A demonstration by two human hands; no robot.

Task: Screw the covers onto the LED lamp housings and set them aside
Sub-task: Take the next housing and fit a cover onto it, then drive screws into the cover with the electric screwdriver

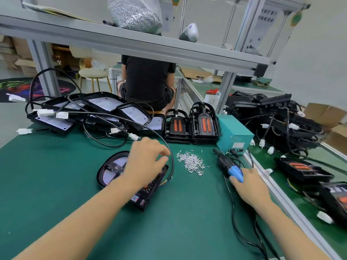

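Note:
A black LED lamp housing (110, 169) lies on the green mat in front of me, its black cover (148, 194) tilted up on its right side. My left hand (146, 162) rests over the cover's top edge with curled fingers, and the lamp's black cable loops past my fingertips. My right hand (247, 184) grips the blue-and-black electric screwdriver (225, 163), which lies on the mat pointing away from me. A loose pile of small silver screws (191, 163) sits between the two hands.
A heap of lamp housings with cables (90, 113) fills the back left. Two stacks of covers (193, 124) and a teal power box (233, 135) stand behind. Finished lamps (272, 121) pile up at right. A person in black (148, 81) sits beyond the bench.

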